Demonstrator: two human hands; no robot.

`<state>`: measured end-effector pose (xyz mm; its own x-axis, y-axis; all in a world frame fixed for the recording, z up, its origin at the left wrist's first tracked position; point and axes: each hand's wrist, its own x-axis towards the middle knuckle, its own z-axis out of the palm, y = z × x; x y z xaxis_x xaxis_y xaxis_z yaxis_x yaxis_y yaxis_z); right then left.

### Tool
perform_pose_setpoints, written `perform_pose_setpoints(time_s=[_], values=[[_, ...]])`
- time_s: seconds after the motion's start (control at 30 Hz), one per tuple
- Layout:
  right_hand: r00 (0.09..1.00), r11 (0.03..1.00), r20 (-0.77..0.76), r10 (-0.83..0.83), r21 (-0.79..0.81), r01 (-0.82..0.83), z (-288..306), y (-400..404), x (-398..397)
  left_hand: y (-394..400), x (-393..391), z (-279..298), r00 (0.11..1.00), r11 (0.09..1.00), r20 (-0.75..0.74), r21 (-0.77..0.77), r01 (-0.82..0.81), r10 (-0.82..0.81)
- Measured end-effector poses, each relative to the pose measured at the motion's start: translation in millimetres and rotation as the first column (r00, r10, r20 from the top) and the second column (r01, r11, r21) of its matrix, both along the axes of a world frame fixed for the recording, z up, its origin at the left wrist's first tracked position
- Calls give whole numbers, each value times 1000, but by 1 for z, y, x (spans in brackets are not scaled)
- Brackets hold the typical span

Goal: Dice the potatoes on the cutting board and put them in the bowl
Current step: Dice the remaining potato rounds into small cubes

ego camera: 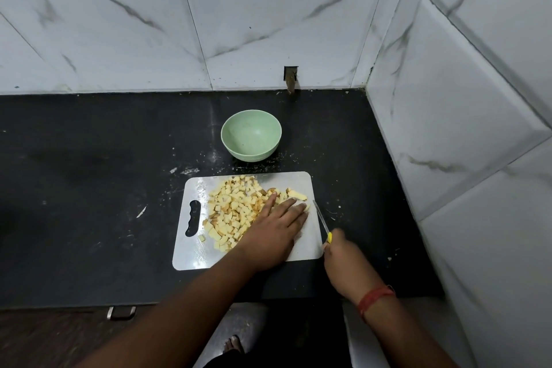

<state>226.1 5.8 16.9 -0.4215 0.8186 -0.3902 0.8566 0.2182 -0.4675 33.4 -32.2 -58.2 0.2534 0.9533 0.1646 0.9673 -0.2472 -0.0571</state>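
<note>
Knife (321, 221) in right hand (343, 260) lies along cutting board (191, 257) right edge

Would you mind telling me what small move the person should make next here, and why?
Probably slice the last uncut potato pieces at the board's right end: the left hand lies flat beside them, the right hand holds the knife just off that edge, and the bowl is empty.

My left hand (274, 231) rests flat on diced potatoes (236, 209) on the cutting board (191, 254). My right hand (343, 257) grips the knife (322, 219). The green bowl (251, 135) sits beyond.
</note>
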Motion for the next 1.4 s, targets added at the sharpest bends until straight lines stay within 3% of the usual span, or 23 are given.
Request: perform_pose_setpoints(time_s=[0.73,1.4], values=[[997,999,65,34,-18,-33,-9,3,0,7,-15,14,988,986,-3,-56,156,-157],[991,998,124,50,-54,-44,-18,-4,2,3,-8,14,993,989,-13,-101,111,-113]])
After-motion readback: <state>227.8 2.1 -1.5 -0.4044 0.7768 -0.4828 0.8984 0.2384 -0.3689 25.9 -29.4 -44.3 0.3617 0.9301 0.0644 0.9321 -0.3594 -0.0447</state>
